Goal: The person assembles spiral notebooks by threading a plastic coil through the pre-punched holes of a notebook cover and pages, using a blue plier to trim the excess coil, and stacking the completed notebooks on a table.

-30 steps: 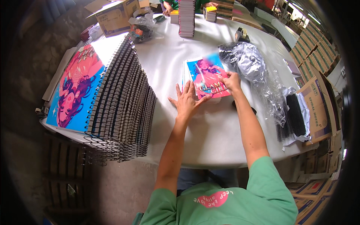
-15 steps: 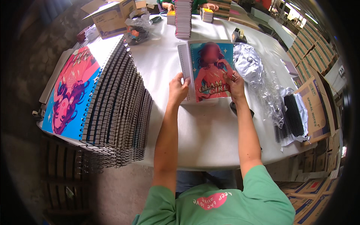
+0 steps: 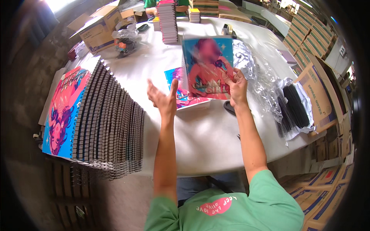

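Note:
My right hand (image 3: 236, 86) grips the right edge of a notebook (image 3: 206, 63) held upright above the table; its cover shows an illustrated figure on blue. Motion smears it, so I cannot tell how many pages it has. My left hand (image 3: 163, 98) is off it, fingers spread and holding nothing, to its lower left. Partly hidden behind the held one, a second notebook (image 3: 192, 103) with a similar cover lies on the white table (image 3: 204, 134). At the left rises a tall stack of spiral notebooks (image 3: 63, 111), their wire bindings facing the middle.
Black wire spirals (image 3: 296, 106) lie in paper by a cardboard box (image 3: 318, 92) on the right. Clear plastic and crumpled silvery wrapping (image 3: 244, 59) lie nearby. A dark object (image 3: 230, 108) sits beneath my right wrist. Far off, a person in green (image 3: 150, 4) stands behind a notebook stack (image 3: 168, 25).
My left hand has let go of the notebook, moved left and opened. My right hand has shifted it slightly left, showing the second notebook on the table. The whole view has shifted somewhat.

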Action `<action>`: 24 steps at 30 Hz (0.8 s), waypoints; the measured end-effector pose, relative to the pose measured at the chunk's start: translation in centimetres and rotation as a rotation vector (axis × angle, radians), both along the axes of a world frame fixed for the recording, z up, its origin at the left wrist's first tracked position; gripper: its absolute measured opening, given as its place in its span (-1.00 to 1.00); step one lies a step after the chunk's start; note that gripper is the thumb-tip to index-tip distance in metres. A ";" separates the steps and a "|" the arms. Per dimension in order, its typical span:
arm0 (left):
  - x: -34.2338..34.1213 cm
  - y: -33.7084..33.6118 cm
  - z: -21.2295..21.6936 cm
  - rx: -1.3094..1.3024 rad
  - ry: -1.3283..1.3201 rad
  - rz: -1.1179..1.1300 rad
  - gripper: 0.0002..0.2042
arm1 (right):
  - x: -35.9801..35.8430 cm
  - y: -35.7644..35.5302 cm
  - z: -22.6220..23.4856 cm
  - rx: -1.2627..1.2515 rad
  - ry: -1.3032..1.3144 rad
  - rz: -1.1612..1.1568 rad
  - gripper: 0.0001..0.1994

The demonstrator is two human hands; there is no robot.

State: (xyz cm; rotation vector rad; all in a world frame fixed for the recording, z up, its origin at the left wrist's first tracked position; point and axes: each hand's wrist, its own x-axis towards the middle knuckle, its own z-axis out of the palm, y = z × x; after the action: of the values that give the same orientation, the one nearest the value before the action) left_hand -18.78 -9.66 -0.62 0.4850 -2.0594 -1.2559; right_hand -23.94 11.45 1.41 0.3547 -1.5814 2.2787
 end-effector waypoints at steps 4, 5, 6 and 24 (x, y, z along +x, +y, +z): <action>7.8 5.8 2.5 0.961 0.483 -0.588 -0.09 | 8.4 -2.1 3.5 -0.388 -0.115 0.115 -0.55; 9.1 6.8 2.9 1.019 0.587 -0.635 -0.18 | 10.4 -2.6 3.2 -0.455 -0.106 0.169 -0.49; 9.8 6.8 2.4 1.025 0.572 -0.577 -0.33 | 12.1 -2.4 1.9 -0.575 -0.024 0.331 -0.39; 18.0 3.5 -5.8 0.362 -0.003 -0.439 -0.52 | 17.9 5.0 -5.5 0.545 -0.078 0.369 -0.76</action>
State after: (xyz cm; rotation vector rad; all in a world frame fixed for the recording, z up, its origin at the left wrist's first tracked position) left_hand -0.74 -6.21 -6.41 0.1917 -2.0102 -1.9042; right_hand -6.08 16.47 -4.09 0.7538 -2.3357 2.0797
